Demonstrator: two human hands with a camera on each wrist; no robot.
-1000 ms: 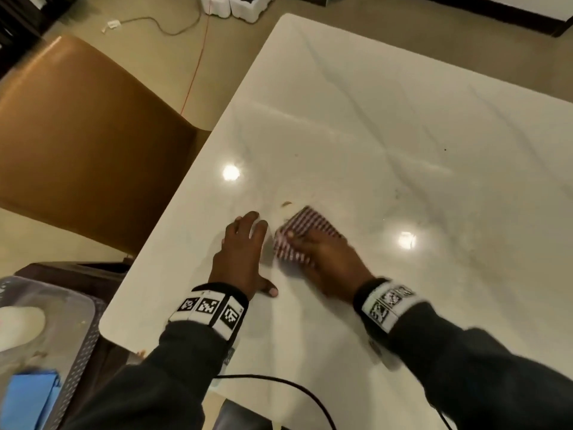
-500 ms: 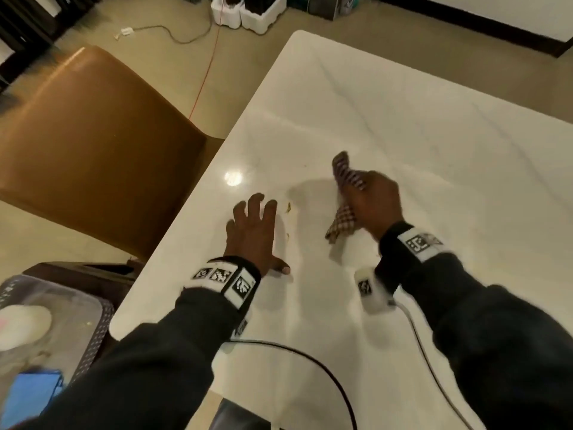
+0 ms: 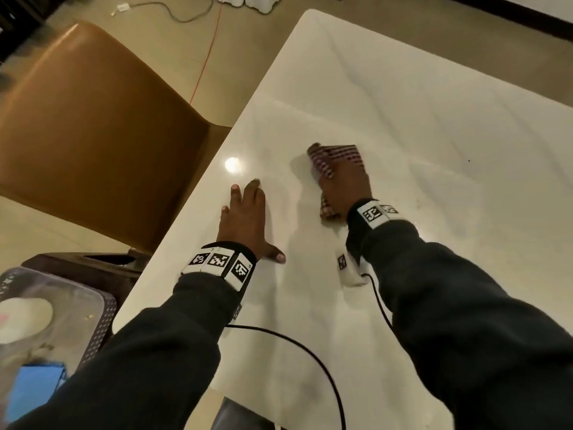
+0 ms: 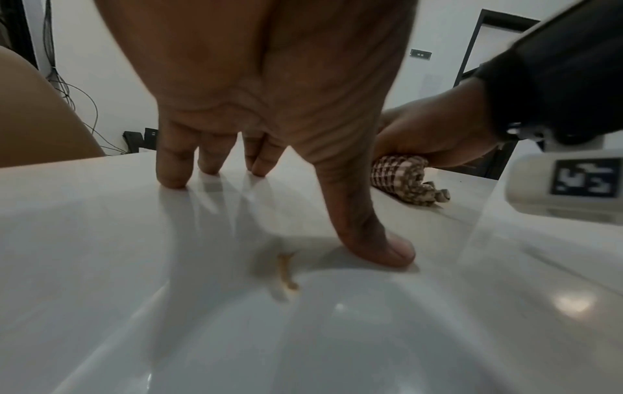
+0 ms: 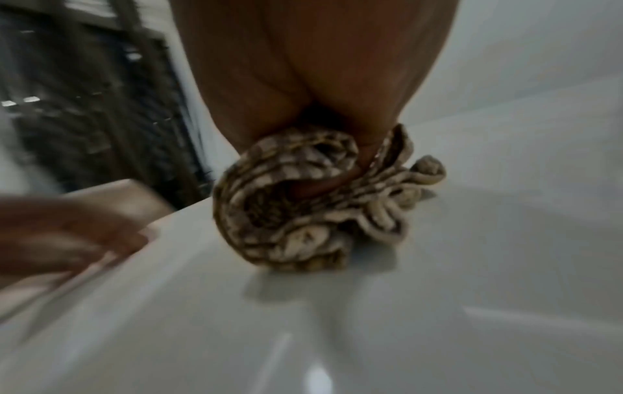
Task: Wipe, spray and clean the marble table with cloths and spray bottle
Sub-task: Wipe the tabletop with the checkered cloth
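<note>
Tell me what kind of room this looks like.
Probably a dining area in a home or office: a white marble table with a tan leather chair pushed beside it, tiled floor with loose cables, a door in the left wrist view.

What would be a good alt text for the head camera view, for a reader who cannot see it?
The right hand presses a bunched checked cloth on a white marble table, while the left hand rests flat beside it. A brown chair stands left.
</note>
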